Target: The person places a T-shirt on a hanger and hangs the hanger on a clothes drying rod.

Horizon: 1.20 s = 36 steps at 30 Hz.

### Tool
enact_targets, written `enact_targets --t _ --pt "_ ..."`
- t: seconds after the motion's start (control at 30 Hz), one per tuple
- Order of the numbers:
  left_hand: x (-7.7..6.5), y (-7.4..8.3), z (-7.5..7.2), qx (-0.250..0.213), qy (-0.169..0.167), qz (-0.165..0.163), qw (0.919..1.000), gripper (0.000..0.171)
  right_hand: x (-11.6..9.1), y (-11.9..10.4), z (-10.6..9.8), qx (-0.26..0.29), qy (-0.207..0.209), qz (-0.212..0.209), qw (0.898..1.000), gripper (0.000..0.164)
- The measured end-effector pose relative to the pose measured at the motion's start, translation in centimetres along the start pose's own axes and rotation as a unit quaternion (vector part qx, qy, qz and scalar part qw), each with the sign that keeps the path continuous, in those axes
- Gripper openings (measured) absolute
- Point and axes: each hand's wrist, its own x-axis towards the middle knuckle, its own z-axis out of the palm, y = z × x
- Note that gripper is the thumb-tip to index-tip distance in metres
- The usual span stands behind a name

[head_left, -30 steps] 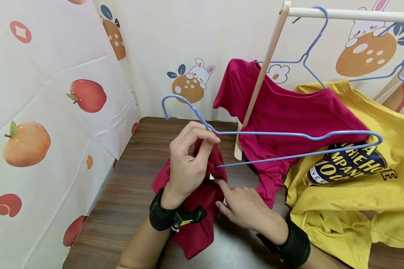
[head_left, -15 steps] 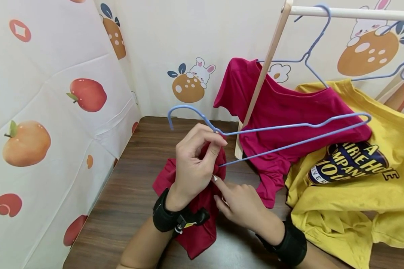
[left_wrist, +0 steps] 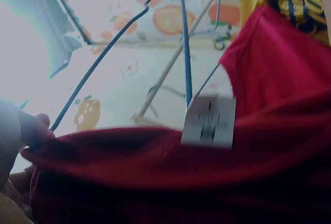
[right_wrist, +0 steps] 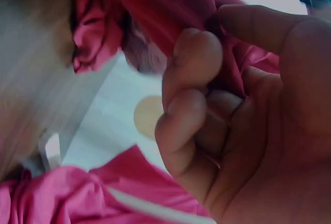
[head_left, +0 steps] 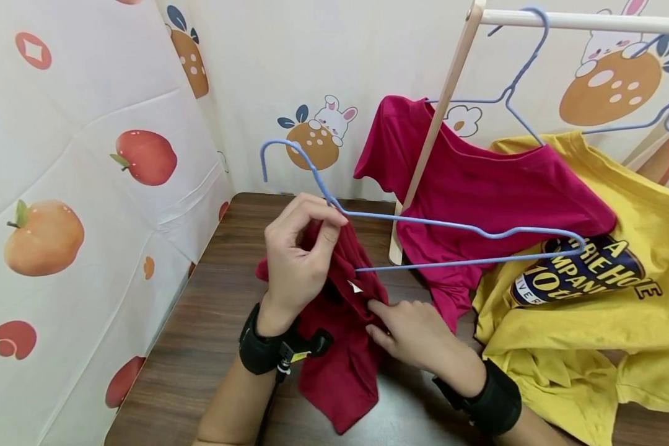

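Note:
A dark red shirt (head_left: 340, 378) hangs bunched between my hands, above the table. My left hand (head_left: 301, 260) pinches its top edge and also holds a blue wire hanger (head_left: 429, 220) near the base of the hook. One end of the hanger goes into the shirt; the other juts out to the right. In the left wrist view a white label (left_wrist: 208, 123) shows at the shirt's neckline. My right hand (head_left: 415, 331) pinches the shirt's edge lower down; in the right wrist view its curled fingers (right_wrist: 194, 58) hold the cloth. The hanger's inner end is hidden.
A wooden rack (head_left: 446, 111) stands behind on the right. A magenta shirt (head_left: 496, 192) and a yellow shirt (head_left: 580, 322) hang there on blue hangers, close to the loose hanger's far end. Beneath is a dark wooden table (head_left: 201, 359), with printed cloth walls (head_left: 245, 74) around it.
The left hand dipped right, then moved back left and slightly up with the hanger. The hanger's right end has come down and left. The right hand has shifted slightly right, spreading the shirt's edge.

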Motion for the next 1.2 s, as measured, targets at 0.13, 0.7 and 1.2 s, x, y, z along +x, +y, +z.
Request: enact_targets --t 0.13,0.7,1.2 --pt "0.5 -0.5 -1.2 0.022 0.017 0.005 0.9996 0.011 -0.2 2.0 -1.4 0.013 0.011 0.021 1.0 0.03" --pt "1.1 -1.5 -2.8 0.075 -0.001 0.025 0.9969 0.013 -3.7 8.5 -8.6 0.102 0.132 0.029 0.986 0.022" --pt "0.7 -1.1 -2.7 0.092 -0.137 0.024 0.986 0.014 -8.5 9.9 -12.5 0.199 0.247 -0.041 0.947 0.038"
